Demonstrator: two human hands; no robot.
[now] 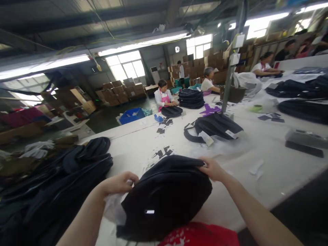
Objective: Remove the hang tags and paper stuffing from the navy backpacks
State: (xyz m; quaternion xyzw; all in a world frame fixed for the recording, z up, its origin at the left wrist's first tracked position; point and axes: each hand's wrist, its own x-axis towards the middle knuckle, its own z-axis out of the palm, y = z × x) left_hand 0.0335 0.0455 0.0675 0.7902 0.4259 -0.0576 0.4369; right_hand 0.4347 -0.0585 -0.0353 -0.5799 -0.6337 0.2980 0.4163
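A black backpack (pixel 166 191) with a small white label on its front is tilted up at the table's near edge, against my red top. My left hand (pixel 122 182) has its fingers curled at the bag's left edge, partly hidden behind it. The upper right edge of the bag is pinched in my right hand (pixel 211 169). Below my left wrist hangs a piece of whitish translucent plastic (pixel 115 208). Just beyond the bag, small dark cards (pixel 164 152) are scattered on the white table (pixel 133 147).
Black bags (pixel 77 174) are heaped on the left. Another black backpack (pixel 217 126) with paper tags lies ahead, near a metal post (pixel 229 82). A stack of black bags (pixel 191 99) stands by a co-worker in a pink apron (pixel 165 97). A blue bin (pixel 132 116) sits beyond the table.
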